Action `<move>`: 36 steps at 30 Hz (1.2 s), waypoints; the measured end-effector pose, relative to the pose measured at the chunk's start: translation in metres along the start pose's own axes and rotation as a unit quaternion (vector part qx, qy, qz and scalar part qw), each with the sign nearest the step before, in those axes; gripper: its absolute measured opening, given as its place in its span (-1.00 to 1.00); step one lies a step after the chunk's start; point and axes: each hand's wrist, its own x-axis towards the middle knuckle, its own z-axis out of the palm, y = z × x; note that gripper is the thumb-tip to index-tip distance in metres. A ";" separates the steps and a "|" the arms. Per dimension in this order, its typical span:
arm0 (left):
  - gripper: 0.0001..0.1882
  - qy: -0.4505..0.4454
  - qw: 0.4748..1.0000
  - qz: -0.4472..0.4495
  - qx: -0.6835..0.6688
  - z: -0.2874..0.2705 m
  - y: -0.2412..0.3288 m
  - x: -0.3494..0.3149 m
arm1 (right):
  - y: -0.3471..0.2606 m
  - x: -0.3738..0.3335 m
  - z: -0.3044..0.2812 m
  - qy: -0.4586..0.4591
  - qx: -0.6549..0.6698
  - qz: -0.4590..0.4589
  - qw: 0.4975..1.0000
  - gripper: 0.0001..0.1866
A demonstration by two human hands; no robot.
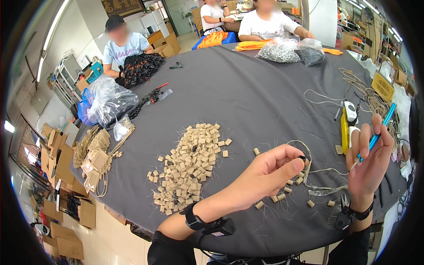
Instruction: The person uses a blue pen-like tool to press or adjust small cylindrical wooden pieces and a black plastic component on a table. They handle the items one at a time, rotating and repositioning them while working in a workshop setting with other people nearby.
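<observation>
My left hand [279, 170] is over the near right part of the dark cloth, thumb and fingers closed in a pinch on a small black piece [302, 157]. A thin beige cord [310, 159] loops past its fingertips; whether the fingers also grip the cord cannot be told. Raised at the right, my right hand [369, 154] grips a slim blue pen-like tool [383, 123] with a thin metal tip pointing down left. Small beige blocks [282, 197] with thin strands lie scattered beneath the left hand. To its left spreads a large pile of such blocks [190, 165].
Right of the pile lie a white-and-yellow utility knife [345, 130], coiled beige cord [360, 90] and pliers [343, 207]. Beige tags [94, 163] and clear plastic bags [108, 99] sit at the left. Across the table, a person [126, 46] handles black strings; others sit farther back.
</observation>
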 end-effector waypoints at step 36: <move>-0.68 0.038 0.987 -0.047 -0.149 0.007 -0.011 0.002 | 0.016 -0.007 -0.005 -0.089 -0.024 -0.015 0.996 -0.82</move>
